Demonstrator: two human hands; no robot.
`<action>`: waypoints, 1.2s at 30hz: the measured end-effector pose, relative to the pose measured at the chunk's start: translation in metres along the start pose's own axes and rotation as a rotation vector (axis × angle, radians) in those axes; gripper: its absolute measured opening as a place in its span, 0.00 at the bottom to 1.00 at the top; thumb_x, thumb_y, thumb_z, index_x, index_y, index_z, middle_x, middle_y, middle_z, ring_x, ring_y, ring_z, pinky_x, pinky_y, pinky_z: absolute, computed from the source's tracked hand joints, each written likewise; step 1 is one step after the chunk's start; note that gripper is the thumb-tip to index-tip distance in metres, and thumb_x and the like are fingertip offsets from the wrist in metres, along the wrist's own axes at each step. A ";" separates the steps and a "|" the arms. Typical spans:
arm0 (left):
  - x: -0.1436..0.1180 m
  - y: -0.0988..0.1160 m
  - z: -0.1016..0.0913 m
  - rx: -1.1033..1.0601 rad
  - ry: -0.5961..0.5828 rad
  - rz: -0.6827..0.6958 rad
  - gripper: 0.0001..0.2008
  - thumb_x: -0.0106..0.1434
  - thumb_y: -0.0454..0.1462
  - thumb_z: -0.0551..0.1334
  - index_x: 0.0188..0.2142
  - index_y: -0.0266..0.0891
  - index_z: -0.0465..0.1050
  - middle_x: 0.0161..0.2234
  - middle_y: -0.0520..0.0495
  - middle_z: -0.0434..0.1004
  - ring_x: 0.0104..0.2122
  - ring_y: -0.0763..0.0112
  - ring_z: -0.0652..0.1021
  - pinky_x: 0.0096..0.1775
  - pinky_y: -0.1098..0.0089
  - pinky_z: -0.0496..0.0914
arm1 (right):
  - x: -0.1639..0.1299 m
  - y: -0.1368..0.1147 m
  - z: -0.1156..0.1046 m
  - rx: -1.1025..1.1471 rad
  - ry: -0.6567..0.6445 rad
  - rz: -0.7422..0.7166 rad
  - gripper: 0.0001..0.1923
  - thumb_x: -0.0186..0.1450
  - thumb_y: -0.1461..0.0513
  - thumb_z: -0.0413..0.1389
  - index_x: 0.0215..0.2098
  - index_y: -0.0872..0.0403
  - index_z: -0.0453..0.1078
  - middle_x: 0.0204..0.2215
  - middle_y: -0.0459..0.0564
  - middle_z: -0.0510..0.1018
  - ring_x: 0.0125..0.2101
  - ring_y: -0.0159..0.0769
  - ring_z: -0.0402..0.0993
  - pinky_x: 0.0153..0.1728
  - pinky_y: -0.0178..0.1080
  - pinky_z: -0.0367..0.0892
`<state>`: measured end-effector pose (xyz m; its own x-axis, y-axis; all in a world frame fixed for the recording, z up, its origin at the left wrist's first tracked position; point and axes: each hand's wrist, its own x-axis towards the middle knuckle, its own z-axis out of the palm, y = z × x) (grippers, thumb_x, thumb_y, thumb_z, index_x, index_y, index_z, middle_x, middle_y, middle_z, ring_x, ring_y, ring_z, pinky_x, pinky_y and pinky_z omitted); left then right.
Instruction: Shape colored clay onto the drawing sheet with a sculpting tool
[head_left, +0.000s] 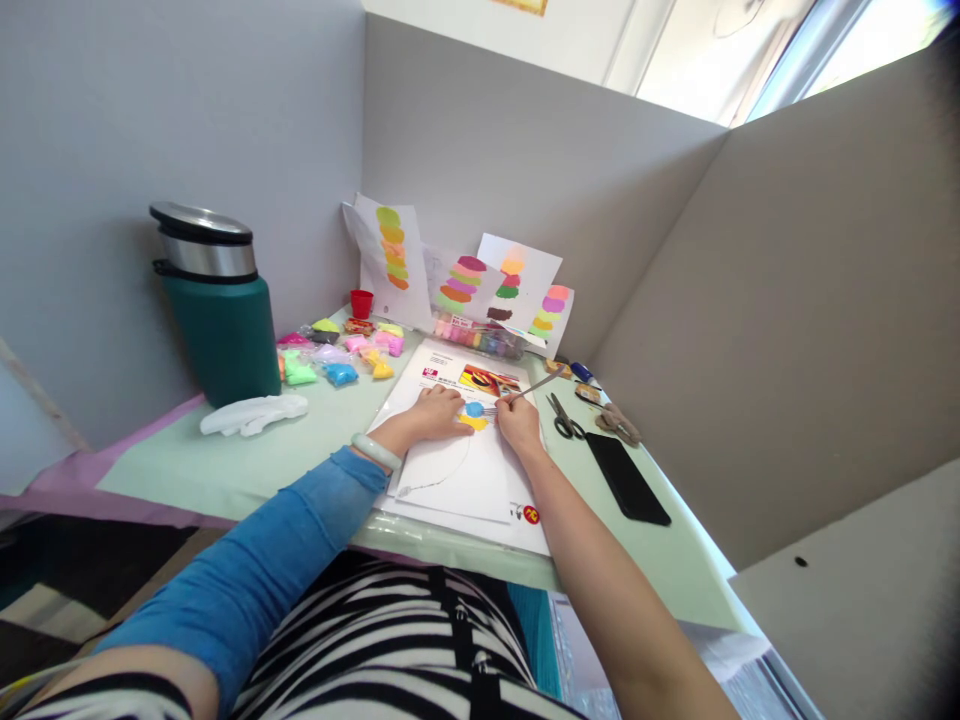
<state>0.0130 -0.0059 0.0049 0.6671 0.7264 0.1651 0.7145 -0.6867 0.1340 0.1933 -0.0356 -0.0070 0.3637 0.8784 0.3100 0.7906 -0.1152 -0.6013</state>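
Note:
On the white paper [457,480], a flattened blue patch [474,409] that looks like soft clay lies just above a yellow one [474,424]. My left hand [437,412] rests on the sheet with fingers stretched out, their tips at the left edge of these patches. From the right, my right hand [517,420] grips a metal fork [541,383]. Its tines touch or nearly touch the blue patch's right side, and its handle slants up to the right. A thin pencil curve runs across the lower paper.
Left stand a teal bottle [225,330], a white crumpled tissue [255,413] and several bagged clay pieces [341,374]. Painted sheets [457,280] lean at the back behind a clear box [480,335]. Scissors [564,418] and a black phone [626,478] lie right. Grey partitions enclose the table.

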 end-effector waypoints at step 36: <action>0.000 -0.001 0.000 0.033 -0.001 -0.005 0.29 0.55 0.56 0.54 0.50 0.42 0.68 0.54 0.43 0.64 0.52 0.52 0.62 0.50 0.55 0.57 | 0.000 -0.003 0.003 -0.105 -0.037 -0.004 0.15 0.62 0.58 0.45 0.39 0.54 0.70 0.33 0.52 0.77 0.38 0.38 0.72 0.39 0.35 0.62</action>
<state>0.0127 -0.0054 0.0046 0.6637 0.7300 0.1632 0.7245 -0.6816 0.1023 0.1892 -0.0333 -0.0073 0.3431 0.8955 0.2835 0.8402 -0.1577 -0.5188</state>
